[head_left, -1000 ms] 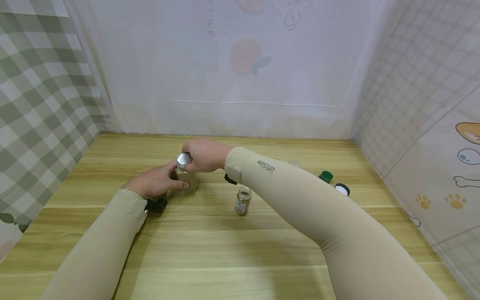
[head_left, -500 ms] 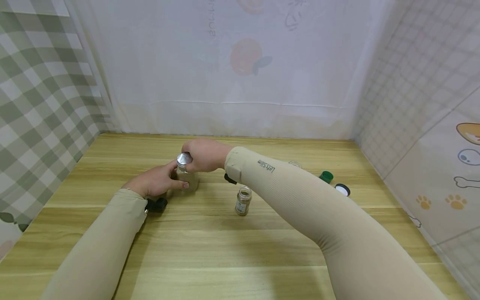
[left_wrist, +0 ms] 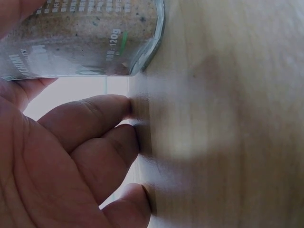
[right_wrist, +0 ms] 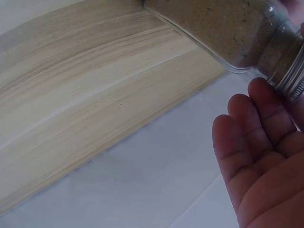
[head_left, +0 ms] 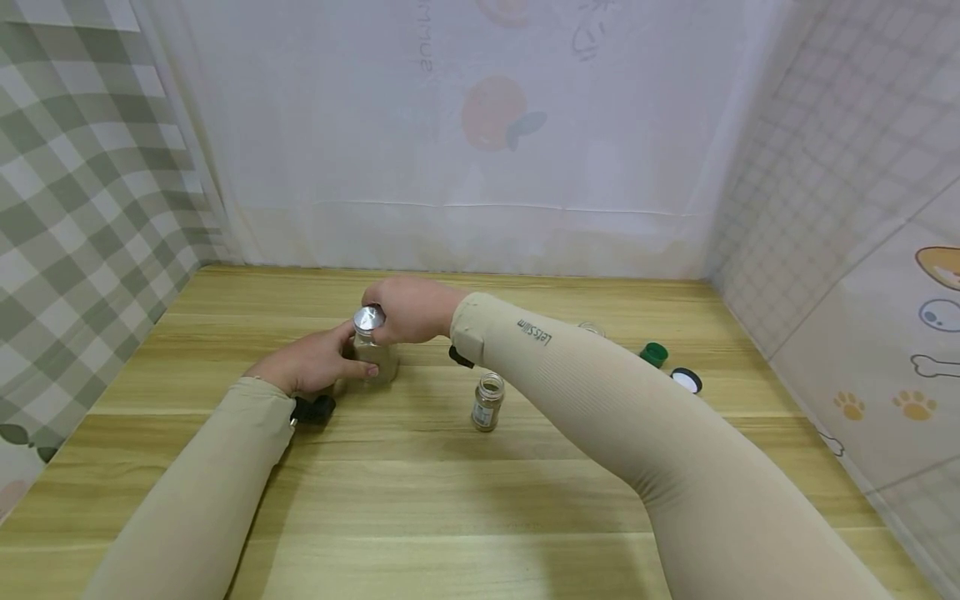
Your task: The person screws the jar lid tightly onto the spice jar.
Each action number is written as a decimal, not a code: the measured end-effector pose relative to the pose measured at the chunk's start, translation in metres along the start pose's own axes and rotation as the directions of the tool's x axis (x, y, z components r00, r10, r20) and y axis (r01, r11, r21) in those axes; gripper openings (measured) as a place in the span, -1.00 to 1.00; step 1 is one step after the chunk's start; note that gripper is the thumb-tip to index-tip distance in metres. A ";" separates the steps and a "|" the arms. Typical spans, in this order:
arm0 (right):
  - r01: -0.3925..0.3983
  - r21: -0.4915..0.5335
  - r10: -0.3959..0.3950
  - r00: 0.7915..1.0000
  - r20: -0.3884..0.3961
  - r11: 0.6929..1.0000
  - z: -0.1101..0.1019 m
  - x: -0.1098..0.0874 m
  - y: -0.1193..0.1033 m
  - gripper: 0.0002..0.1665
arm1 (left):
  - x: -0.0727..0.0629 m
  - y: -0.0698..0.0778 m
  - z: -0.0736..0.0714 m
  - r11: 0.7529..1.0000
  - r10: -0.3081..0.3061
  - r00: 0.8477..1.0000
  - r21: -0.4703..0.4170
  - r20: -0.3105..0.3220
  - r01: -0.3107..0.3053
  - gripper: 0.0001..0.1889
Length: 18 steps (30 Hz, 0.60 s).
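Note:
A clear glass spice jar (head_left: 382,360) with a silver metal lid (head_left: 368,320) stands upright on the wooden table, left of the middle. Speckled tan powder fills much of it, and "120g" is printed on its side in the left wrist view. My left hand (head_left: 315,360) grips the jar's body low down, thumb across the near side. Its other fingers (left_wrist: 90,118) rest near the tabletop beside the jar. From the right, my right hand (head_left: 412,310) pinches the lid at its rim. In the right wrist view, the jar's threaded neck (right_wrist: 289,71) shows by the fingers.
A small lidless labelled jar (head_left: 487,403) with brownish contents stands near the table's centre. To the right lie a green cap (head_left: 654,355) and a black-rimmed white lid (head_left: 686,381). Another clear glass rim (head_left: 591,329) shows behind my right forearm. Fabric walls border the table (head_left: 420,533).

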State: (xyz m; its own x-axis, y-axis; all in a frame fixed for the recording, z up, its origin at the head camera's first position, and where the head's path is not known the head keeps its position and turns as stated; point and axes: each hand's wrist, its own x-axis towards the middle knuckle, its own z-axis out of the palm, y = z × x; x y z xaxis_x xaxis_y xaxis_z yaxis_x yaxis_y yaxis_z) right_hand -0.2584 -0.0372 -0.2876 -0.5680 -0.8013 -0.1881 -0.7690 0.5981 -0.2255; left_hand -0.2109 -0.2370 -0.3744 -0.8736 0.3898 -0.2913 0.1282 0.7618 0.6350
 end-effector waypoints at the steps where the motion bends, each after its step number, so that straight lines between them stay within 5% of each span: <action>1: -0.004 0.002 0.004 1.000 0.000 1.000 0.000 0.000 0.000 -0.63 | 0.000 0.000 0.000 1.000 -0.001 1.000 -0.005 0.000 0.001 -0.02; 10: -0.008 -0.007 0.008 1.000 -0.001 1.000 0.001 -0.002 0.001 -0.62 | 0.000 0.001 0.000 1.000 -0.010 1.000 0.003 0.003 0.010 -0.03; 18: -0.017 0.014 0.017 1.000 0.016 1.000 0.000 -0.003 0.002 -0.41 | 0.001 0.000 0.000 1.000 0.000 1.000 0.000 0.004 0.000 -0.04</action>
State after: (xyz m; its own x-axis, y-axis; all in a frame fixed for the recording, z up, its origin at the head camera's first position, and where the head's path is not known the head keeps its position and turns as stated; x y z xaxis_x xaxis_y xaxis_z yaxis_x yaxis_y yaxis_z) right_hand -0.2583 -0.0330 -0.2879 -0.5760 -0.7907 -0.2074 -0.7552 0.6118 -0.2353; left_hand -0.2112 -0.2365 -0.3748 -0.8719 0.3915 -0.2942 0.1281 0.7621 0.6347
